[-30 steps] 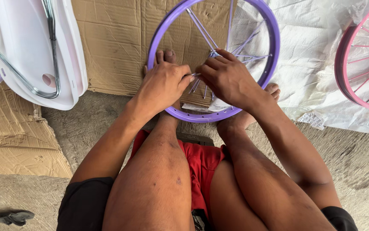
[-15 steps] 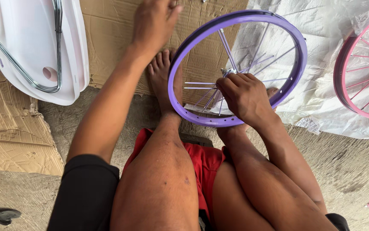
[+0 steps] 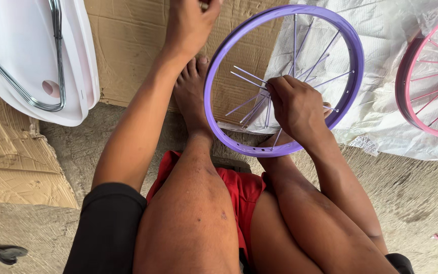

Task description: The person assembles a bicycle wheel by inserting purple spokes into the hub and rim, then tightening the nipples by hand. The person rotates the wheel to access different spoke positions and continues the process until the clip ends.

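A purple bicycle wheel rim [image 3: 353, 66] with thin silver spokes [image 3: 249, 77] stands on the ground between my feet. My right hand [image 3: 295, 104] is inside the rim at its middle, fingers closed around the bunch of spokes near the hub. My left hand [image 3: 191, 23] reaches far forward over brown cardboard [image 3: 132, 50] at the top edge of view, fingers curled on something small that is cut off and cannot be made out. My bare left foot [image 3: 191, 91] rests beside the rim's left side.
A white plastic shell with a bent metal rod [image 3: 36, 66] lies at the upper left. A pink wheel rim [image 3: 432, 76] sits at the right on a white woven sack [image 3: 391, 116]. More cardboard [image 3: 11, 162] lies left; a dark object [image 3: 1, 253] is at the lower left on the concrete.
My left hand left the wheel and reached forward over the cardboard to the top edge. My right hand stayed on the spokes; the rim now stands held by that hand alone.
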Available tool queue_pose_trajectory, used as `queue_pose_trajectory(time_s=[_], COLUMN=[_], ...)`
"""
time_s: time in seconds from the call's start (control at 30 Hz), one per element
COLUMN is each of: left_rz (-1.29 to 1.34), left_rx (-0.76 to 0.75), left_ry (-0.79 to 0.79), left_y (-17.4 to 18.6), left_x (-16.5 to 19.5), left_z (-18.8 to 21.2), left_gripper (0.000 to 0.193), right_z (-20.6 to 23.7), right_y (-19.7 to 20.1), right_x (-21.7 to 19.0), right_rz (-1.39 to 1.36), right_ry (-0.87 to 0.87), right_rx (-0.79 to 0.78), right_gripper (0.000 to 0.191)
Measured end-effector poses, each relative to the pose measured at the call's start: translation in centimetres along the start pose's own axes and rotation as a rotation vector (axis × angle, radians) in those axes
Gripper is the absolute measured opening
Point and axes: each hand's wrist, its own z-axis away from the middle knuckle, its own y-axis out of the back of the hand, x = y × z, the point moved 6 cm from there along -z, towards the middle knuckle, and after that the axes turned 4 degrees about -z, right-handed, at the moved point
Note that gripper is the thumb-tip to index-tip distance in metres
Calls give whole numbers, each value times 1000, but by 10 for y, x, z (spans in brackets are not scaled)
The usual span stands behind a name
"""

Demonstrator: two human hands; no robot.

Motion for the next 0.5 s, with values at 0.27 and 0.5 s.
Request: queue_pose_trajectory(time_s=[0.27,0.5], left_rz=[507,621], left_rx=[-148,-171], left_ry=[248,357], left_y=[-14,-33], left_x=[-5,-5], left_z=[53,57], left_gripper=[22,24], right_z=[-9,-8], right_y=[-18,-19], right_x=[11,14], right_rz=[32,40], right_ry=[-29,-51], right_rx=[22,31], right_gripper=[8,7])
